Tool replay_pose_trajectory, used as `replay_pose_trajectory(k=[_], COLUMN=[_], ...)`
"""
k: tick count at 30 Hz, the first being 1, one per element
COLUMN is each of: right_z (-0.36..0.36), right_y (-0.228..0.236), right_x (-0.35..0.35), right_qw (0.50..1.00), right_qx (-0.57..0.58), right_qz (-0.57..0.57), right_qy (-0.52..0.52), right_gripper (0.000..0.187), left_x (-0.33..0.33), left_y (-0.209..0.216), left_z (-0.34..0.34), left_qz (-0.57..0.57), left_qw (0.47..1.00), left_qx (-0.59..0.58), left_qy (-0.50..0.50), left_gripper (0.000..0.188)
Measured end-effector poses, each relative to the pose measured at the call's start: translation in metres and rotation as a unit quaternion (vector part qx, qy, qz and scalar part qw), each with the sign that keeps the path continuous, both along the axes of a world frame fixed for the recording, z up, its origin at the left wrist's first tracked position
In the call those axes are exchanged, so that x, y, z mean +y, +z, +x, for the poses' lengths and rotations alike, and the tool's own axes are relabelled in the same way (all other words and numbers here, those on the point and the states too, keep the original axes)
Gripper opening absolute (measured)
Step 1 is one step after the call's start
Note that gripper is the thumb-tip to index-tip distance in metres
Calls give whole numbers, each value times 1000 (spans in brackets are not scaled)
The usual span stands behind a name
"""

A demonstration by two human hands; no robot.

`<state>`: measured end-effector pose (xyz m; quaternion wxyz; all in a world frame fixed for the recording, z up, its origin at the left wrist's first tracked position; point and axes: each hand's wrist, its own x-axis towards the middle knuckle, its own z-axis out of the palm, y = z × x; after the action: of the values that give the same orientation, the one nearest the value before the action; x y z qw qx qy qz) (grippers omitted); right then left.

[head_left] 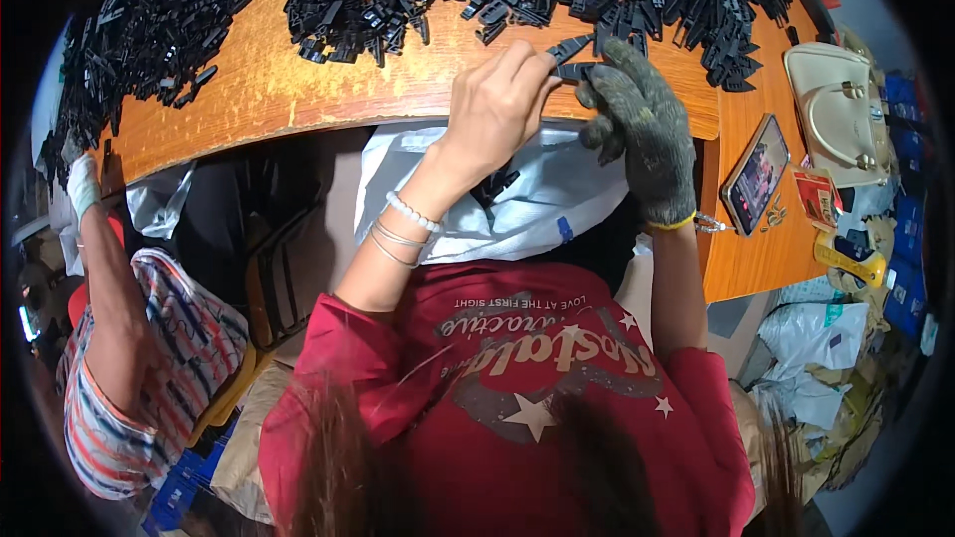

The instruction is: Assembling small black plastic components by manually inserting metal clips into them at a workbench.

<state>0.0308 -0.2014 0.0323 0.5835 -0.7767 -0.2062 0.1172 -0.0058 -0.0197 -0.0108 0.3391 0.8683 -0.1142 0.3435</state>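
Note:
My bare left hand [497,104] is at the table's front edge, its fingertips pinched on a slim, pointed black plastic piece [571,71]. A second narrow black piece [570,48] sticks out just above it, near the same fingertips. My right hand [645,129], in a dark grey knitted glove, is bent round the right end of the pieces, with its fingers curled; the glove partly hides that end. Beyond both hands lies a large heap of similar black plastic pieces [398,0]. Below them an open white sack [587,199] hangs between table and lap, with some black pieces inside.
At the right, a phone [756,174], a red packet [818,199] and a cream handbag [836,109] lie on the wooden table [229,119]. Plastic bags [821,333] are piled beyond. On the left sits another person in a striped shirt [159,368], their gloved hand [83,185] at the heap.

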Motion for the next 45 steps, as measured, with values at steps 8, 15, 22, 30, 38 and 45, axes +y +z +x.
replay_pose_trajectory(k=[8,15,22,30,38,45], right_z=[11,5,11,16,19,11], right_y=[12,7,-3,10,30,40], right_x=[10,2,-14,-7,8,13], right_qw=[980,996,943,910,914,851], right_qx=[175,24,-241,-302,-257,-374], right_qz=[-90,-89,-219,-247,-277,-310], right_qy=[7,-1,68,138,151,198], right_gripper=[21,23,29,32,30,25], left_x=[12,30,28,26,28,31], left_y=[0,12,17,12,7,10], left_z=[-8,7,-8,-12,-10,-11], left_qz=[-39,19,-93,-107,-92,-107], left_qw=[995,974,972,968,975,968], left_qx=[-10,155,211,213,168,184], left_qy=[-87,164,41,-84,-110,-133], left_gripper=[15,22,15,15,18,20])
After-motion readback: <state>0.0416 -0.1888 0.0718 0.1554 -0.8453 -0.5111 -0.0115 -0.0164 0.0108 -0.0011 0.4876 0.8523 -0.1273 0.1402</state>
